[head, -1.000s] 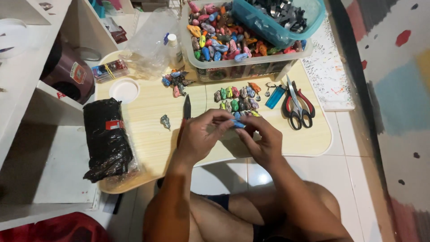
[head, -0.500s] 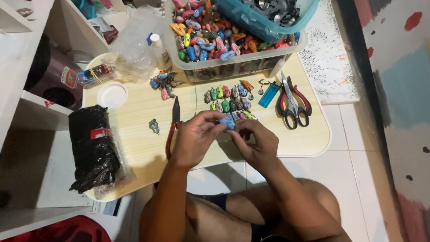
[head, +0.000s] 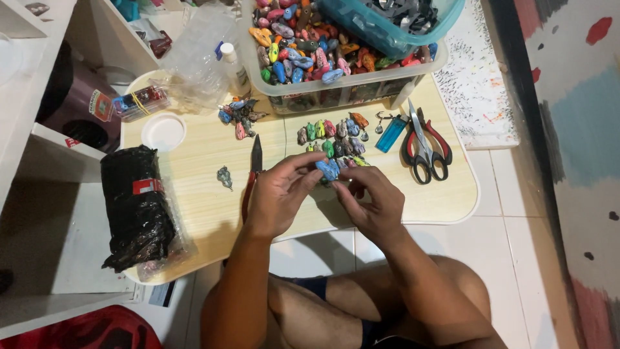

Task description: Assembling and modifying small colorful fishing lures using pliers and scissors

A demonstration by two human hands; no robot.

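While both my left hand (head: 279, 194) and right hand (head: 373, 205) pinch one blue charm (head: 328, 169), finished rows (head: 329, 137) lie at twelve o'clock, the tub (head: 284, 87) beyond them full.

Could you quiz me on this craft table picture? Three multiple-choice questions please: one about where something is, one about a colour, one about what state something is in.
1. Where do the scissors lie?
A. on the wooden tabletop, right of the rows of small figures
B. inside the clear tub
C. on the person's lap

2. What colour is the small figure held between the hands?
A. red
B. blue
C. white

3. What are the two hands doing?
A. both lie flat and empty on the floor
B. left hand and right hand both pinch the small figure
C. one grips the scissors

Answers: 1 A, the red-handled scissors rest on the tabletop beside the blue lighter. 2 B, the piece at the fingertips is blue. 3 B, the fingers of both hands meet on it above the tabletop.
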